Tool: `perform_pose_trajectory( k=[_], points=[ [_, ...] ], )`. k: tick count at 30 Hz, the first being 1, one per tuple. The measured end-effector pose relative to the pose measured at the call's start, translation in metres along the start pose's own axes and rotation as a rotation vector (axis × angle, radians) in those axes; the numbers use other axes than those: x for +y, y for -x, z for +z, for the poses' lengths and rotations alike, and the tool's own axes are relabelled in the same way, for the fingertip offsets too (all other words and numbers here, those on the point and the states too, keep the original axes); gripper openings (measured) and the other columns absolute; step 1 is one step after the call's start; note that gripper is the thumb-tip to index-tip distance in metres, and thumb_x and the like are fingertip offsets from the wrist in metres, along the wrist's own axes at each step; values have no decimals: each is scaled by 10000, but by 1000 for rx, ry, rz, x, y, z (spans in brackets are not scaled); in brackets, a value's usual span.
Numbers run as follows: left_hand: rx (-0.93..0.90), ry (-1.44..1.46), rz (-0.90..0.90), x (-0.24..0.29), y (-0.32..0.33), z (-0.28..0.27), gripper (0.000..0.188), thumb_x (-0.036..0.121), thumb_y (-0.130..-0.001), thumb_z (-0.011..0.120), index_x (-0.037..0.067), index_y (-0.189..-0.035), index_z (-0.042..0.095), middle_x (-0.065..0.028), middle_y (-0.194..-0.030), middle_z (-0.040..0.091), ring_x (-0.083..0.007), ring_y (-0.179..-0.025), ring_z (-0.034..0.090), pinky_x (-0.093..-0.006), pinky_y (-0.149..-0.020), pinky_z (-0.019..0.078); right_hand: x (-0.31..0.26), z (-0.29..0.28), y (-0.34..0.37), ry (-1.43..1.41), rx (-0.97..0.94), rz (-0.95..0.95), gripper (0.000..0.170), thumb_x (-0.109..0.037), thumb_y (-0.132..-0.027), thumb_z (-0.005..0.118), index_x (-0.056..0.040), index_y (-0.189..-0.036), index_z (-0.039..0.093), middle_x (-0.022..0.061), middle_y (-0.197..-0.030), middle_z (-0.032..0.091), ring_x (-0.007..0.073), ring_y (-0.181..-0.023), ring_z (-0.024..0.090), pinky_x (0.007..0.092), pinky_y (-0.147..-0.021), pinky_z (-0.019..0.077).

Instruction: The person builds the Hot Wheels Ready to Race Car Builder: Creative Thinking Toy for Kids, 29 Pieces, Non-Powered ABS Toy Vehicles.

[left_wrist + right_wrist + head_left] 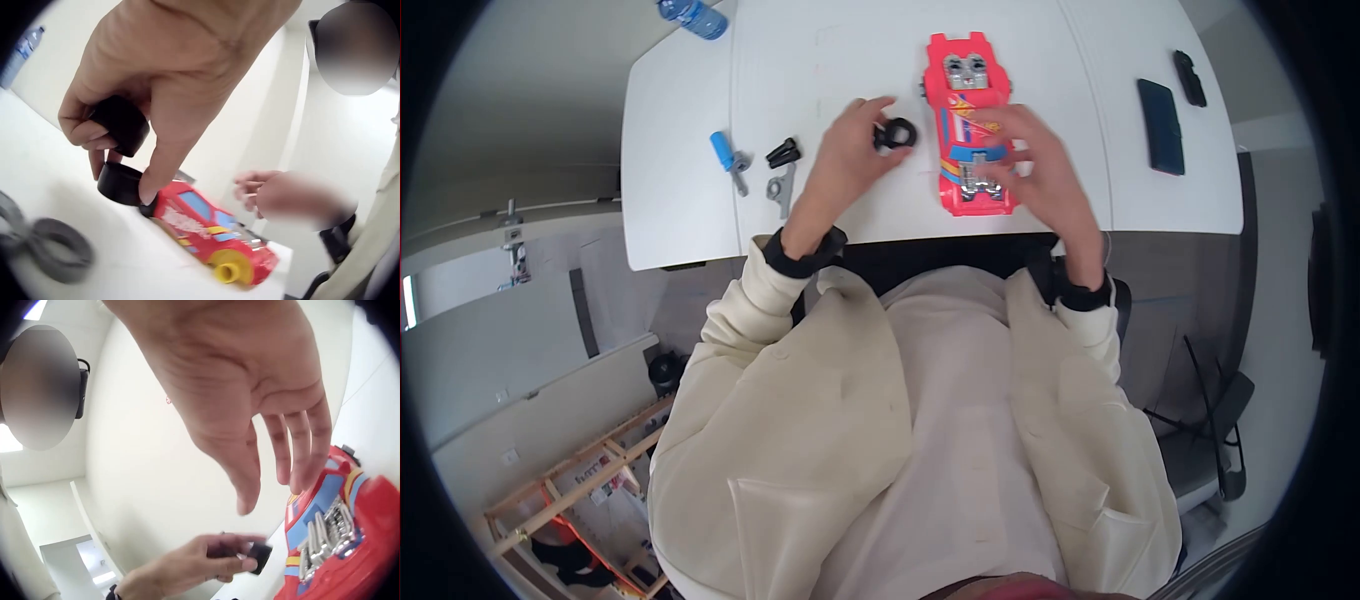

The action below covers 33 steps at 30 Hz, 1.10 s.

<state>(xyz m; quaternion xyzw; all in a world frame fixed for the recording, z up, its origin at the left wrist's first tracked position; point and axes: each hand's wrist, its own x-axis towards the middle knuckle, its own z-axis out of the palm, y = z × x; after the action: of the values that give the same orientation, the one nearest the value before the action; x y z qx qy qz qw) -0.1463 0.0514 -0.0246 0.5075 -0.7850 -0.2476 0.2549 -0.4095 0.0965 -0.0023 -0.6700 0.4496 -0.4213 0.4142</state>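
A red toy car [972, 125] with blue and yellow markings lies on the white table. To its left, my left hand [850, 160] holds two black ring-shaped pieces; the left wrist view shows one black piece [120, 125] within the curled fingers and another [120, 184] between thumb and fingertips. My right hand [1045, 175] hovers over the car's right side, its fingers [300, 437] spread and loosely bent, with nothing held. In the left wrist view a yellow hub [228, 272] shows on the car's side.
Left of my left hand lie a blue-handled tool [722, 150], black pieces [783, 153] and a grey part [781, 190]. A bottle [693, 17] is at the back left. A dark phone-like slab [1161, 127] and a black object [1189, 78] lie at the right.
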Motion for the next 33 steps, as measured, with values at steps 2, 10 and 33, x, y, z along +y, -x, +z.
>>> perform_pose_trajectory(
  k=[2,10,33],
  points=[
    [-97,229,-11,48,-4,10,828,122,-727,876,92,-1442,460,-111,-999,648,-231,-815,629,-326,-744,512,-5,2,-5,90,-127,-76,465,61,-779,767,-87,-1213,687,62,-1246,652,200,-1030,656,330,-815,595],
    [-27,131,156,48,6,32,636,-72,-824,713,86,-1392,475,-148,-1151,493,-250,-981,576,-333,-865,500,26,-44,18,44,104,201,229,27,-736,826,-34,-939,741,77,-1144,715,209,-886,704,307,-729,588],
    [-206,625,-243,20,52,54,425,-7,-851,764,-30,-1249,618,-112,-1192,598,-195,-1017,683,-333,-911,586,40,-27,48,159,16,421,341,-67,-739,860,48,-1040,747,158,-977,755,197,-831,720,305,-753,560]
  ],
)
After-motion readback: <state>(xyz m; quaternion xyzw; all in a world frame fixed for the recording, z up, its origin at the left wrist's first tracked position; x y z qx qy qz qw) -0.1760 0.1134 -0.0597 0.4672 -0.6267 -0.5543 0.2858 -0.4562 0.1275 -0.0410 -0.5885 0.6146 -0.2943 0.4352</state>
